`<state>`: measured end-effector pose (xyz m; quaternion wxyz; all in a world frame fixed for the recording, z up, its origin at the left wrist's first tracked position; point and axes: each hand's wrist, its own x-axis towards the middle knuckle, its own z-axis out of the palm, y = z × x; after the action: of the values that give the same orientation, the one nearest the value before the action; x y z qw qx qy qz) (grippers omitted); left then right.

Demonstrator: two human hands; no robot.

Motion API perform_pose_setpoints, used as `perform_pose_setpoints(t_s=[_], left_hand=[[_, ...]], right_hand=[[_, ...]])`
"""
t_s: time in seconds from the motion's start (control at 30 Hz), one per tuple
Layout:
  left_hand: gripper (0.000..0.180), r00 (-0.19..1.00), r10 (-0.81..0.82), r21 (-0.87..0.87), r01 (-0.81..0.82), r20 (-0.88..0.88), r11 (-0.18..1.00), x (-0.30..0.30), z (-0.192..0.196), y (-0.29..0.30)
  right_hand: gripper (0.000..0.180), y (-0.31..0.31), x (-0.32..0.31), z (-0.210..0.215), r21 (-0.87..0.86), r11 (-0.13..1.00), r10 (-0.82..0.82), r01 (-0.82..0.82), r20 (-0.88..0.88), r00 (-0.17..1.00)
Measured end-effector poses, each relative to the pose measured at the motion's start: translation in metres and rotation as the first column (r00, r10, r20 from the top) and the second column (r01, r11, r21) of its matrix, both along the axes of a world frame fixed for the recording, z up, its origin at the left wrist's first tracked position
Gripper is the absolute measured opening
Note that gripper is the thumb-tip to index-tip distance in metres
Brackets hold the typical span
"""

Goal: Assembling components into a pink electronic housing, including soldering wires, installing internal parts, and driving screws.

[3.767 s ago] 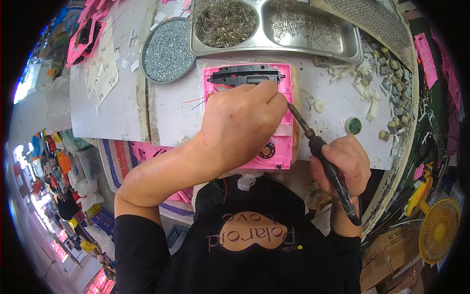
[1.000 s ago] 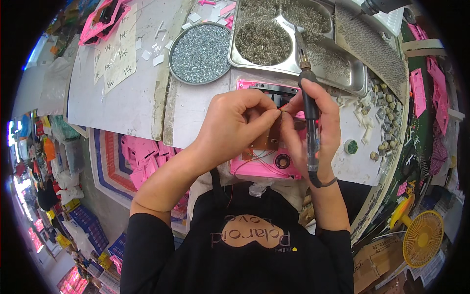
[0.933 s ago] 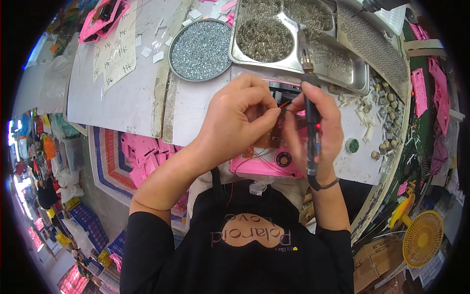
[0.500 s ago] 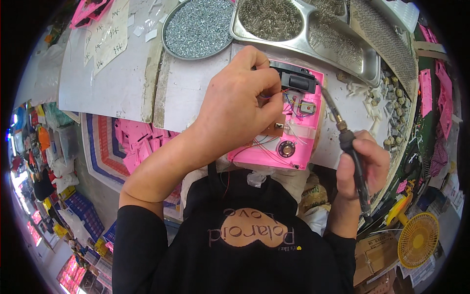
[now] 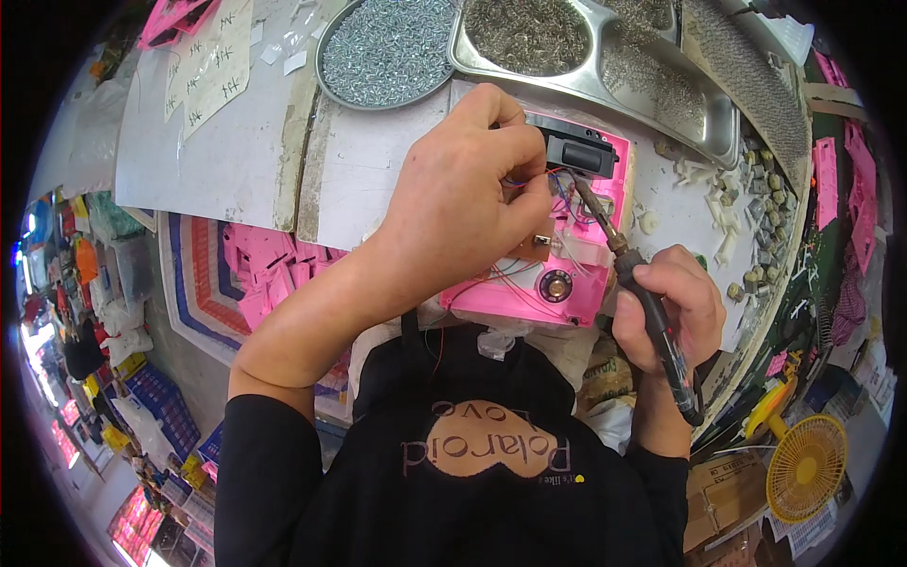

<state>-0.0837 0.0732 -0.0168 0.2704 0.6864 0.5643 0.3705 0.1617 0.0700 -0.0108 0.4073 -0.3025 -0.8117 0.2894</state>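
Left hand (image 5: 463, 198) perhaps hiding wires (image 5: 567, 203)

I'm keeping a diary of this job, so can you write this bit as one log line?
left hand: pressing on open pink plastic case | right hand: grip on black-handled soldering tool, tip at wires inside | round metal dish of screws behind
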Motion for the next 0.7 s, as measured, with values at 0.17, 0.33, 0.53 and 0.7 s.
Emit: perform_pose_setpoints(t_s=[0.17,0.33,0.53,0.7], left_hand=[[0.009,1.0,0.002,-0.002,-0.002,-0.007,1.0,0.0,0.0,0.0],[0.009,1.0,0.008,-0.023,-0.008,0.007,1.0,0.001,0.002,0.0],[0.009,1.0,0.014,-0.027,-0.014,0.007,1.0,0.002,0.002,0.0],[0.01,1.0,0.016,-0.001,-0.016,0.004,1.0,0.002,0.0,0.0]], right_hand=[[0.037,0.001,0.001,-0.002,0.0,1.0,0.001,-0.001,-0.003,1.0],[0.036,0.0,-0.002,-0.005,0.031,1.0,0.004,-0.004,-0.016,1.0],[0.034,0.001,0.001,-0.006,0.027,1.0,0.013,-0.012,-0.033,0.999],[0.033,-0.006,0.011,-0.012,-0.053,0.998,-0.051,0.044,-0.147,0.988]])
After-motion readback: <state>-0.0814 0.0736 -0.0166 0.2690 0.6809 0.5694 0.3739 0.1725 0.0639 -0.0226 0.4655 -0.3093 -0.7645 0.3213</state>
